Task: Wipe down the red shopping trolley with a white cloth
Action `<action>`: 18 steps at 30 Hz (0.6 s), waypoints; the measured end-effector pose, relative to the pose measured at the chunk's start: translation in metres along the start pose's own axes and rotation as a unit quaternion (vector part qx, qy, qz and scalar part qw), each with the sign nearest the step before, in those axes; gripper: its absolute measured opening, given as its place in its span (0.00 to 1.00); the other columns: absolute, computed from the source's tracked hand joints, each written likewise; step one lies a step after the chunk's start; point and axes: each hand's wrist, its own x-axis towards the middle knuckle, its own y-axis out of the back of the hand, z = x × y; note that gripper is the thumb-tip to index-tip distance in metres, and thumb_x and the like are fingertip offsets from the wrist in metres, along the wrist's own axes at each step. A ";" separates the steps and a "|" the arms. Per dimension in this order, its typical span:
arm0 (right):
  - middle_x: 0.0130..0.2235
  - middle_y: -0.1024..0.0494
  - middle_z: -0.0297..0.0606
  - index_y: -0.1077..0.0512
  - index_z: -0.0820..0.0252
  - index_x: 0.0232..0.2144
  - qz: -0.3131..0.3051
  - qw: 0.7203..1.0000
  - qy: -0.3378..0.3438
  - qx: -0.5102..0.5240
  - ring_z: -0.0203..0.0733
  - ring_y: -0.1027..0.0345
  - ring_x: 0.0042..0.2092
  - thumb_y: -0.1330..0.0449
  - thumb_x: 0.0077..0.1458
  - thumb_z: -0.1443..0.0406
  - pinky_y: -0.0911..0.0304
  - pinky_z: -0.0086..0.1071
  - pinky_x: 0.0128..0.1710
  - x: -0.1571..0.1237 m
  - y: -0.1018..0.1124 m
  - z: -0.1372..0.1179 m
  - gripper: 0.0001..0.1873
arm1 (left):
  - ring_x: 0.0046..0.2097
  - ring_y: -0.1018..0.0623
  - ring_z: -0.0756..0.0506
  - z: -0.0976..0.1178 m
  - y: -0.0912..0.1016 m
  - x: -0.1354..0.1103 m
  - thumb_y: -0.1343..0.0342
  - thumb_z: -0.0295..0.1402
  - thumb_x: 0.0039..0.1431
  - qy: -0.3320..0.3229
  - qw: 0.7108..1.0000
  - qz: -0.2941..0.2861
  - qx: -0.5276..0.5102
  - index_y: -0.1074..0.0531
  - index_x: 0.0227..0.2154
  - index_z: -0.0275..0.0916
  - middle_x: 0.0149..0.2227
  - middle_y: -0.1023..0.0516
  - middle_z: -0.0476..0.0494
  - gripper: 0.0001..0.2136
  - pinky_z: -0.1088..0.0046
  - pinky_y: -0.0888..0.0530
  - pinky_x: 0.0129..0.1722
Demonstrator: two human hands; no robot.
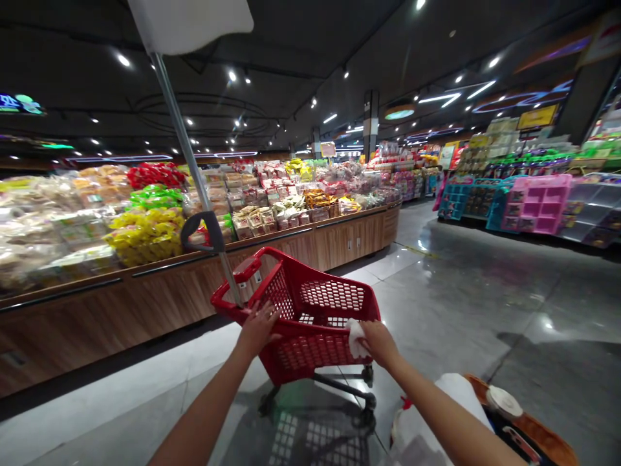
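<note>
A red plastic shopping cart (334, 294) stands in front of me on dark wheels, its basket holding no goods that I can see. My left hand (261, 325) grips the near rim close to the handle end. Farther along the same rim, my right hand (379, 342) pinches a crumpled white cloth (356, 339) and presses it against the cart's corner. Whether the white piece is fabric or paper I cannot tell. A metal pole (179, 129) rises from the handle end, with a dark grey loop-shaped holder (206, 232) on it and a pale board at its top.
Beyond the cart runs a wood-panelled display counter (291, 249) heaped with packaged snacks. Blue and pink racks (538, 202) stand at the right across the grey tiled floor (460, 285). Low right, a white bag (422, 427) lies beside a brown basket-like item (548, 433) with a white-lidded container (504, 402).
</note>
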 end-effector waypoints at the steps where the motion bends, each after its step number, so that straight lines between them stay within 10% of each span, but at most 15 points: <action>1: 0.45 0.24 0.46 0.30 0.62 0.48 -0.007 1.000 0.005 -0.010 0.50 0.32 0.49 0.43 0.58 0.64 0.44 0.38 0.50 0.005 0.002 0.005 0.15 | 0.57 0.30 0.37 -0.011 0.007 -0.003 0.41 0.36 0.56 0.008 1.000 0.006 0.012 0.29 0.49 0.42 0.51 0.25 0.39 0.17 0.55 0.40 0.61; 5: 0.47 0.25 0.48 0.31 0.64 0.51 -0.047 0.998 0.027 -0.038 0.51 0.32 0.48 0.43 0.59 0.63 0.43 0.37 0.47 0.025 0.006 -0.016 0.18 | 0.42 0.23 0.38 -0.019 0.020 -0.012 0.45 0.38 0.60 0.025 0.998 0.029 0.043 0.27 0.34 0.38 0.35 0.21 0.40 0.08 0.59 0.31 0.49; 13: 0.46 0.26 0.40 0.43 0.48 0.60 -0.002 0.982 0.185 0.030 0.44 0.31 0.45 0.50 0.64 0.64 0.42 0.35 0.43 0.063 -0.002 -0.191 0.23 | 0.40 0.24 0.38 0.019 0.027 -0.033 0.43 0.37 0.60 0.072 0.995 0.052 0.055 0.28 0.33 0.38 0.34 0.22 0.41 0.08 0.60 0.32 0.43; 18: 0.47 0.24 0.41 0.37 0.53 0.56 -0.038 0.983 0.178 0.025 0.45 0.31 0.47 0.49 0.63 0.65 0.42 0.34 0.44 0.051 -0.003 -0.141 0.19 | 0.41 0.25 0.40 0.015 0.037 -0.043 0.39 0.35 0.56 0.059 0.996 0.033 0.056 0.29 0.33 0.39 0.37 0.22 0.43 0.07 0.62 0.33 0.45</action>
